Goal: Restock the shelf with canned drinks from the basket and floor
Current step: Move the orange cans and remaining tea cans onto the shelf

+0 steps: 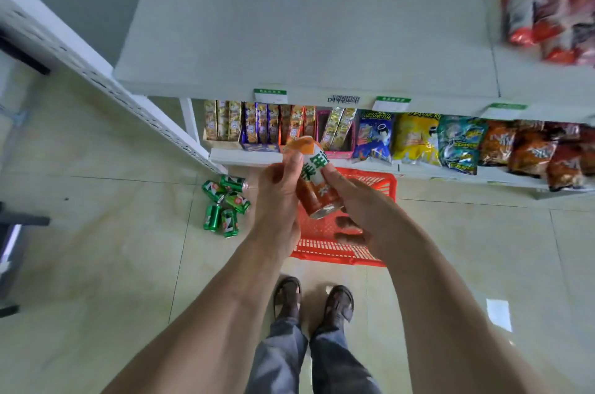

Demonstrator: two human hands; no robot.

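Above the red basket (pixel 373 182), both hands grip one orange can (pixel 314 179); five green cans (pixel 225 205) lie nearby.

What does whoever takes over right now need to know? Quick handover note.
Left hand and right hand: both grip one orange drink can, held tilted above the red basket.
Five green cans lie loose on the floor, left of the basket.
Basket contents are mostly hidden by the hands.
Top shelf in front is bare apart from red snack packs at the far right; no cans shelved in view.
Left: shelve the orange can, then the green cans and anything in the basket.
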